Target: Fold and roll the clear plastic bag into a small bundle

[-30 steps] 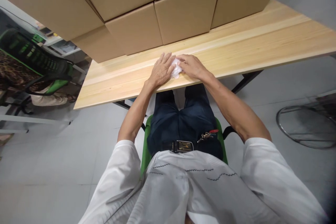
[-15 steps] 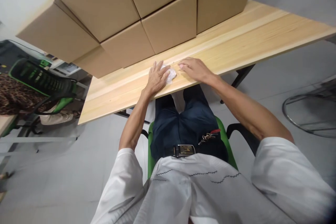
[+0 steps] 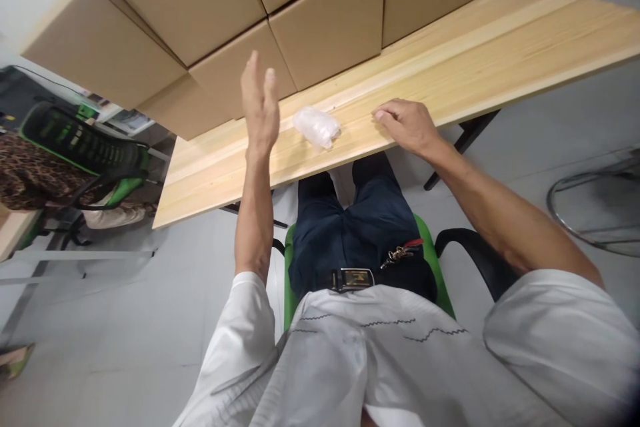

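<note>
Nearest the camera, a white shirt [image 3: 380, 373], dark trousers [image 3: 360, 227] with a belt buckle [image 3: 350, 278] and a bunch of keys [image 3: 397, 255], and the green seat [image 3: 287, 280] of a chair are seen.

Beyond the lap, the near edge of the pale wooden worktop [image 3: 500, 47] is reached. The right hand [image 3: 407, 123] is laid on it at about 1 o'clock from the belt buckle; its fingers are loosely curled with the tips on the wood, and nothing is held in them.

The small white crumpled wad [image 3: 317, 127], which looks like thin plastic or tissue, lies free on the worktop at about 9 o'clock from the right hand, near it but apart, and close to the near edge.

The left hand [image 3: 260, 103] is raised clear of the worktop at about 9 o'clock from the wad, edge-on to the camera, with the fingers straight and held nearly together; nothing is gripped.

Farthest off, at 12 o'clock, stacked cardboard boxes [image 3: 325, 40] take up the back of the worktop. At 9 o'clock, another green chair [image 3: 85, 147] is seen beside it.

As a judgement: because the wad is light, loose and near the edge, it could be flicked or blown off onto the lap or floor by a quick sweep of either hand. It could also be pushed under the boxes' overhang, where it would be hidden from view.
</note>
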Available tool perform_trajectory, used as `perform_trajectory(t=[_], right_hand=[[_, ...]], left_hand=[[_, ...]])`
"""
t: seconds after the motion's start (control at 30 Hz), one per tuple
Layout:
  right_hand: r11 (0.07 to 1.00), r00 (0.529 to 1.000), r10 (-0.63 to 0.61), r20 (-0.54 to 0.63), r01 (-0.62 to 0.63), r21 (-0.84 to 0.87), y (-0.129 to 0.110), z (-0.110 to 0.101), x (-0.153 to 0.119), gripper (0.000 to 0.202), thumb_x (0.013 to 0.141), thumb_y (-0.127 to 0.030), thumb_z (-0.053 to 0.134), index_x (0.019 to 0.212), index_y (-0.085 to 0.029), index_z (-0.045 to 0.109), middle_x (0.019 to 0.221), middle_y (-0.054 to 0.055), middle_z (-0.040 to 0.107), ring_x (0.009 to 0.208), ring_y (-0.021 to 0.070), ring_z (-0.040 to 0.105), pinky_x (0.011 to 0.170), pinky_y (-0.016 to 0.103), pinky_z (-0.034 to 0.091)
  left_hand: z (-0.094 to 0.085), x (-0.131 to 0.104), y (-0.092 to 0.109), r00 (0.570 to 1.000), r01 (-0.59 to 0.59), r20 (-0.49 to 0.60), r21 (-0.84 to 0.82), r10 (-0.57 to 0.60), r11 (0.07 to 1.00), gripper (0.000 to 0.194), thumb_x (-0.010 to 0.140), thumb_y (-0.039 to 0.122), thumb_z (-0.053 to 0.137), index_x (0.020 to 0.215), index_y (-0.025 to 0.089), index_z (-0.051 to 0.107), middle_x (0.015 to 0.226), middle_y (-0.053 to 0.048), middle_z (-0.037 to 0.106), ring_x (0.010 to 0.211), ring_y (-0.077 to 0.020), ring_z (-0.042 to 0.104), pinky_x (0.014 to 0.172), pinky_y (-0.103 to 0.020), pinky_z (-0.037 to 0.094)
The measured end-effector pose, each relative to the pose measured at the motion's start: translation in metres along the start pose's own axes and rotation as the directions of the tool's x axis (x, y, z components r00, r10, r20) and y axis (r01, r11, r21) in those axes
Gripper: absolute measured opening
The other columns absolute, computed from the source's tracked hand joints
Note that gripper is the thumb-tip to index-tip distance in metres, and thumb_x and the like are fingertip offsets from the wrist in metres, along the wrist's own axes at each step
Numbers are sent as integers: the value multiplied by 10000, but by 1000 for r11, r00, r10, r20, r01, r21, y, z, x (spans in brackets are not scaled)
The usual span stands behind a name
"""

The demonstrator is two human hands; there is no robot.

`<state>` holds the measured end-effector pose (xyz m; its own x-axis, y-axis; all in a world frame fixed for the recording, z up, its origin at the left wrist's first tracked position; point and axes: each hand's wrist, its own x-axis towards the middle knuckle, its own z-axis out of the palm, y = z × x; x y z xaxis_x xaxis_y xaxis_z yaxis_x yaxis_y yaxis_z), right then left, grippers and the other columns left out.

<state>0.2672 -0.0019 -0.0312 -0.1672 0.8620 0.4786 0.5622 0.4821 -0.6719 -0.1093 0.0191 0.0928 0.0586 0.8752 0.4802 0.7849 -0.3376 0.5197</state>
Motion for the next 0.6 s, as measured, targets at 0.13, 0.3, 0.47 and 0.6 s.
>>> perform_trajectory(t=[0.13,0.3,0.47,0.6], right_hand=[[999,1000,-11,3,11,-37,3,1,0,430,1178,-564,584,1056,-314,912,1091,122,943,1189,413,878,1104,596,707],[996,999,-16,46,20,-86,3,3,-5,459,1191,-559,535,1049,-311,894,1200,154,955,1273,436,853,1185,622,675],[996,999,-41,34,44,-83,1,8,-6,450,1195,-561,542,1056,-312,891,1157,151,947,1272,439,838,1197,625,657],[995,998,-45,47,49,-83,5,7,-3,414,1160,-526,559,1046,-317,898,1145,144,954,1245,439,841,1163,629,674]], left_hand=[[66,0,9,988,-40,153,103,24,994,981,1217,1046,348,1956,441,576,2113,-58,488,2100,-466,59,1671,-831,161],[126,-22,9,931,6,348,278,-106,961,678,1301,778,508,1665,313,842,2089,-167,489,2043,-646,163,1534,-1086,134],[112,-31,-1,903,-84,429,215,-17,973,531,1267,621,616,1611,317,884,2058,-153,556,2065,-578,168,1593,-1006,95],[77,-30,-8,869,-128,493,167,30,977,736,1208,610,708,1894,346,675,2147,-142,442,2085,-471,191,1651,-832,215]])
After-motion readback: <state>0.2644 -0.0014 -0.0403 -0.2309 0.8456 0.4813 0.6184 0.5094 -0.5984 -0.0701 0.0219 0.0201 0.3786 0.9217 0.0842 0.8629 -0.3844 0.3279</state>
